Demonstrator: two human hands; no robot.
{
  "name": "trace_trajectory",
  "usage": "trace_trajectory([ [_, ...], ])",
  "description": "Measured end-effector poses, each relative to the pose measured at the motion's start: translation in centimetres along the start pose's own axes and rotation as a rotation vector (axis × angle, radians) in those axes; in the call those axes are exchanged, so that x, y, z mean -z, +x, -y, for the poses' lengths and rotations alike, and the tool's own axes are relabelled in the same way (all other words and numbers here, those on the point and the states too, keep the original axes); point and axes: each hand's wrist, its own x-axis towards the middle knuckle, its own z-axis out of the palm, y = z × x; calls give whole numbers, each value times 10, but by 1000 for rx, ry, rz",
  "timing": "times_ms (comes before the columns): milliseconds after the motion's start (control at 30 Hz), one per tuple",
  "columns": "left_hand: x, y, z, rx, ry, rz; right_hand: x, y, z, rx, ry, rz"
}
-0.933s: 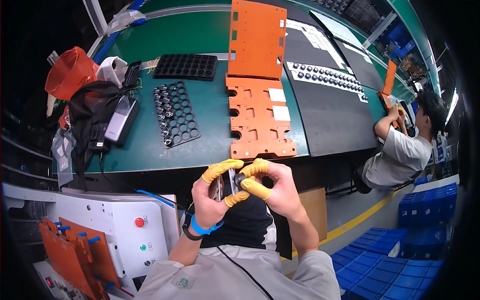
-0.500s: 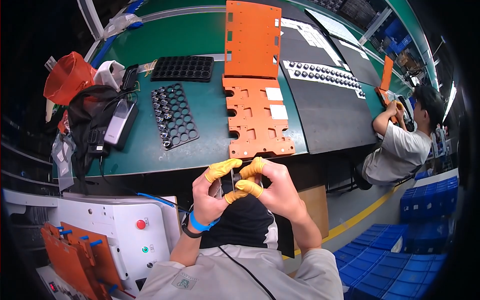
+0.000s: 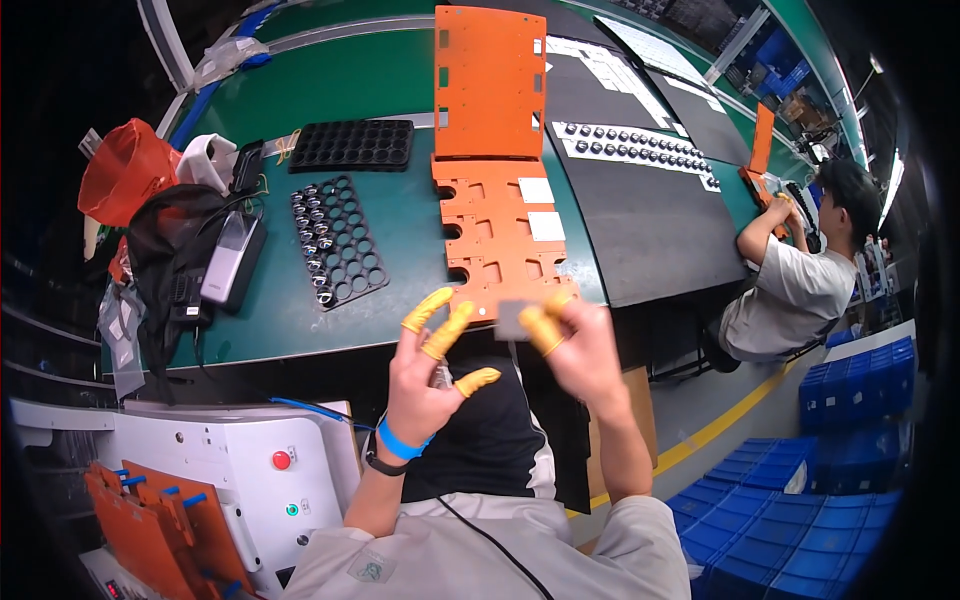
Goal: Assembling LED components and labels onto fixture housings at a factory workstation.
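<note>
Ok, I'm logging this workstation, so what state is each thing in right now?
Right hand: raised, pinching a small grey piece.
Left hand: open, fingers spread, holding nothing visible.
Near black tray: flat, partly filled with parts.
Far black tray: flat, contents unclear.
Orange plate: flat on the green table.

Two orange fixture plates lie on the counter (image 3: 400, 90) at upper centre: one plain with slots (image 3: 490, 75), one with cut-outs (image 3: 505, 235). Two black trays sit left of them, one empty (image 3: 352, 145) and one part-filled (image 3: 337, 240). One grey square piece (image 3: 512, 318) shows at centre. Two people are visible: two hands (image 3: 420, 385) (image 3: 585, 350) at lower centre, one seated co-worker (image 3: 790, 280) at right.
</note>
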Motion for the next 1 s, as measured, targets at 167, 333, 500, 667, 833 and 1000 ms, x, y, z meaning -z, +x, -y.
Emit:
trace_trajectory([
  [167,10,-14,16,315,-236,-40,50,49,-69,-211,-11,-30],
  [333,12,-20,23,388,-388,-69,57,81,-75,-470,13,394],
  [500,9,-17,25,439,-588,-123,61,93,-84,-498,-40,486],
  [667,16,-21,27,514,-1239,-147,61,98,-58,-419,-375,425],
  [833,33,-30,33,470,-1384,-140,12,85,19,-94,-754,5],
  [1000,56,-39,33,435,-1400,-181,-94,92,59,259,-325,188],
])
